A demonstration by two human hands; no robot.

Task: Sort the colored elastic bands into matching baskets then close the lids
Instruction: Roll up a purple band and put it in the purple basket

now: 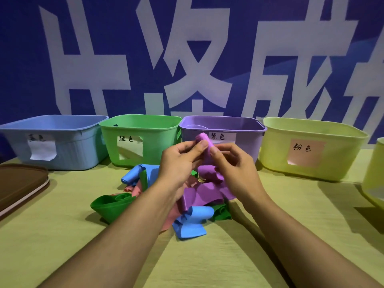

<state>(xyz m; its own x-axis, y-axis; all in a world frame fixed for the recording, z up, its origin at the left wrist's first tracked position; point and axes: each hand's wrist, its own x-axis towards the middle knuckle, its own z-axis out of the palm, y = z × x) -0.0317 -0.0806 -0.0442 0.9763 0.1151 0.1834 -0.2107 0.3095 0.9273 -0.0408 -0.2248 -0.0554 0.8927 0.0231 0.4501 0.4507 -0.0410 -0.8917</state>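
Note:
A purple elastic band (204, 140) is held up above the pile, in front of the purple basket (245, 140). My left hand (180, 161) and my right hand (230, 163) both pinch it between thumb and fingers. Its lower part hangs down toward the pile (187, 196) of blue, green, pink and purple bands on the table. Along the back stand a blue basket (68, 150), a green basket (153, 142), the purple basket and a yellow-green basket (336, 154) with a pink label. All are without lids.
A brown lid (20, 183) lies at the left edge of the table. Part of another yellow-green container (374, 179) shows at the right edge. A blue wall with large white characters rises right behind the baskets.

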